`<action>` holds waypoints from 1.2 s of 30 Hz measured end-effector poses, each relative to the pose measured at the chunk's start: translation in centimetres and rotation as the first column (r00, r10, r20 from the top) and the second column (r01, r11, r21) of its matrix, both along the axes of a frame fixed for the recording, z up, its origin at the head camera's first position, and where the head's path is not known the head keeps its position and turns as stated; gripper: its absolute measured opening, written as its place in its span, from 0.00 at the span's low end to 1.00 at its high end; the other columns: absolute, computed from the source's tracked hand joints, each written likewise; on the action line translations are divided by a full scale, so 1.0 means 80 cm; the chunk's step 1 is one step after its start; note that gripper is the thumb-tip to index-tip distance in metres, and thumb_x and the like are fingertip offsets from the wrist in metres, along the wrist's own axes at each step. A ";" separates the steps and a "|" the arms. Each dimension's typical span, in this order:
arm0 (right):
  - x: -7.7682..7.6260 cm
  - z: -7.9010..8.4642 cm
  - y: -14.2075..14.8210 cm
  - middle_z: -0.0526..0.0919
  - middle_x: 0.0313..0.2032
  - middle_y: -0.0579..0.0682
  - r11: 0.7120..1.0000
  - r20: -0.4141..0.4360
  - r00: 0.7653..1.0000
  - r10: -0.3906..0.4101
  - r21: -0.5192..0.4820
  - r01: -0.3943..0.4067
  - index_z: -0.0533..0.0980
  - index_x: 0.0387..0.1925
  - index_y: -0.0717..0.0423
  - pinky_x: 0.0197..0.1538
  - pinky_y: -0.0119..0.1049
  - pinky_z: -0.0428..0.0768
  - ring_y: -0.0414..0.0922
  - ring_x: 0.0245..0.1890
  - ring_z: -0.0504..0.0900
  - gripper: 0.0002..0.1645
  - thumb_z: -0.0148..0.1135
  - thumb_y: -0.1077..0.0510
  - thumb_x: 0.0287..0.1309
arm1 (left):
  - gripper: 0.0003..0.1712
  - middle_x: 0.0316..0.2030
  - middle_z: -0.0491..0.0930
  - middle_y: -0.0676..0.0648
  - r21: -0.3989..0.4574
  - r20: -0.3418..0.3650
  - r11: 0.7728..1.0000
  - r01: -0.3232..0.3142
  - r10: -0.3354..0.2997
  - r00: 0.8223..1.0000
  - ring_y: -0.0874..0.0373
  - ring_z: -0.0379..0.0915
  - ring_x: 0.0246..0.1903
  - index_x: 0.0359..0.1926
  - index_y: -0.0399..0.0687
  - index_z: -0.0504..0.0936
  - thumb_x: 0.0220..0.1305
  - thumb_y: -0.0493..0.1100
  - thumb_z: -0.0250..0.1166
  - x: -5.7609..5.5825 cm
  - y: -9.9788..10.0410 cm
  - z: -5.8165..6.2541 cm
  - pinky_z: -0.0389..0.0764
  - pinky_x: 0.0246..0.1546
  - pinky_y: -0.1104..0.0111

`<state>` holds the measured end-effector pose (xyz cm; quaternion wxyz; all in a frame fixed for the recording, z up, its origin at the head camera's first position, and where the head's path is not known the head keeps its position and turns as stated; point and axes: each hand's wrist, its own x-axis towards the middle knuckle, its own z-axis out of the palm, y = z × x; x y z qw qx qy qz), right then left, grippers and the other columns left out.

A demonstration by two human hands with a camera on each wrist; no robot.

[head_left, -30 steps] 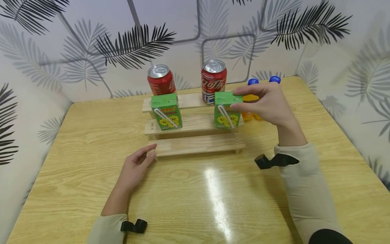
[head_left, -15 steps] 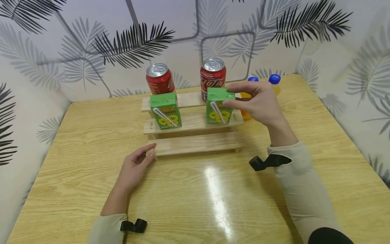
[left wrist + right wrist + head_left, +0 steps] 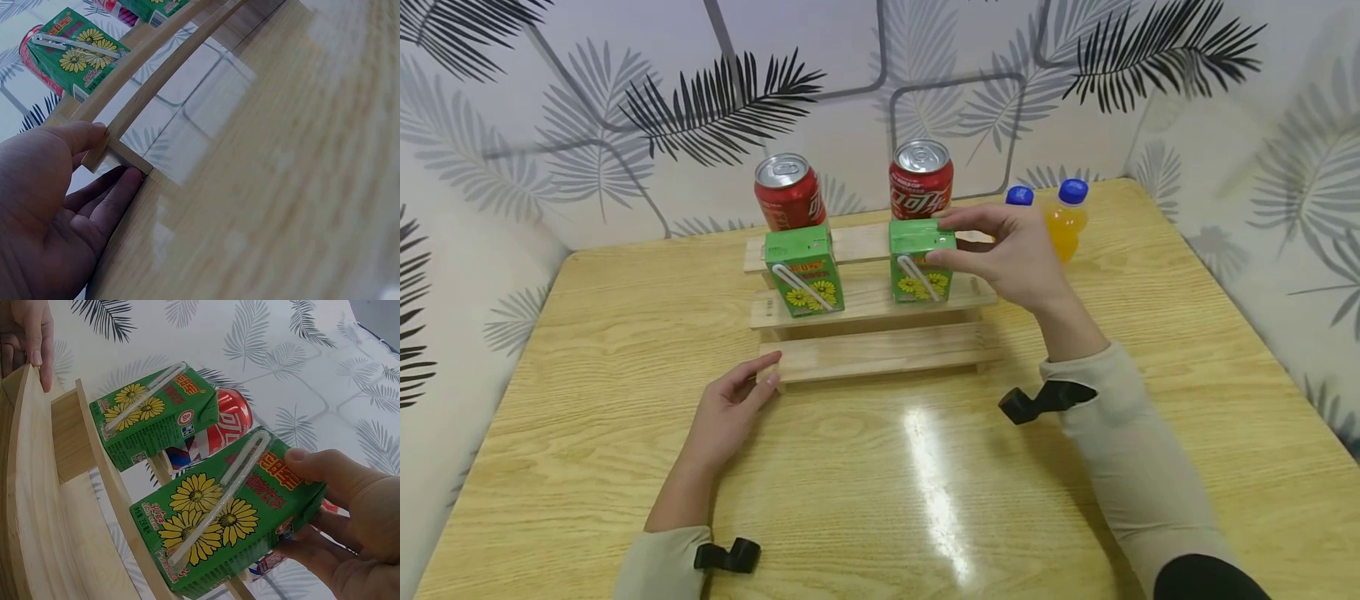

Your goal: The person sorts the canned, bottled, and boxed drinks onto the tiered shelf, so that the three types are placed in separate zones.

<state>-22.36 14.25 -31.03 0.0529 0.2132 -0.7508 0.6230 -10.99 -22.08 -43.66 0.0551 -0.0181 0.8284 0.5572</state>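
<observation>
Fingers [image 3: 973, 218] of the right hand [image 3: 1017, 254] pinched a green carton [image 3: 917, 265], on or just above the middle shelf [image 3: 868, 300]; a second carton [image 3: 803, 273] stood left of those fingers. The left hand [image 3: 724, 415] gripped the bottom shelf [image 3: 880, 354] at its end. Placing seemed underway; release called for a settled base.

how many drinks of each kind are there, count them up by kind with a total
Red cans: 2
Green drink boxes: 2
Blue-capped bottles: 2
Total: 6
</observation>
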 end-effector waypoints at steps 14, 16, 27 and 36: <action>-0.002 -0.002 0.001 0.80 0.53 0.50 1.000 0.046 0.999 0.008 -0.004 -0.007 0.82 0.46 0.65 0.51 0.31 0.84 0.42 0.49 0.84 0.19 0.75 0.67 0.51 | 0.28 0.68 0.72 0.54 -0.010 0.008 1.000 -0.004 0.004 1.000 0.63 0.71 0.63 0.66 0.57 0.76 0.70 0.61 0.59 0.000 0.000 -0.002 0.62 0.71 0.63; -0.002 -0.002 0.002 0.80 0.52 0.49 1.000 0.040 0.999 0.013 -0.010 -0.013 0.82 0.46 0.65 0.51 0.32 0.83 0.43 0.50 0.82 0.19 0.75 0.68 0.50 | 0.28 0.68 0.72 0.55 -0.012 0.006 1.000 -0.005 0.005 1.000 0.65 0.70 0.62 0.66 0.58 0.77 0.70 0.61 0.60 0.000 0.000 -0.002 0.62 0.71 0.64; -0.003 0.000 0.008 0.84 0.49 0.46 0.999 0.002 0.999 0.042 -0.008 -0.042 0.82 0.48 0.63 0.57 0.36 0.80 0.45 0.53 0.79 0.20 0.74 0.69 0.51 | 0.28 0.68 0.72 0.55 -0.015 0.000 1.000 -0.006 0.006 1.000 0.71 0.78 0.51 0.66 0.57 0.76 0.71 0.60 0.60 0.000 -0.001 0.000 0.63 0.70 0.63; -0.004 0.006 0.018 0.86 0.49 0.46 0.999 0.049 0.999 -0.001 0.033 0.000 0.81 0.51 0.62 0.49 0.28 0.81 0.44 0.54 0.81 0.23 0.75 0.66 0.52 | 0.27 0.67 0.72 0.55 -0.014 -0.009 1.000 -0.001 0.001 1.000 0.71 0.78 0.51 0.66 0.56 0.76 0.71 0.59 0.60 -0.001 0.000 -0.001 0.64 0.69 0.66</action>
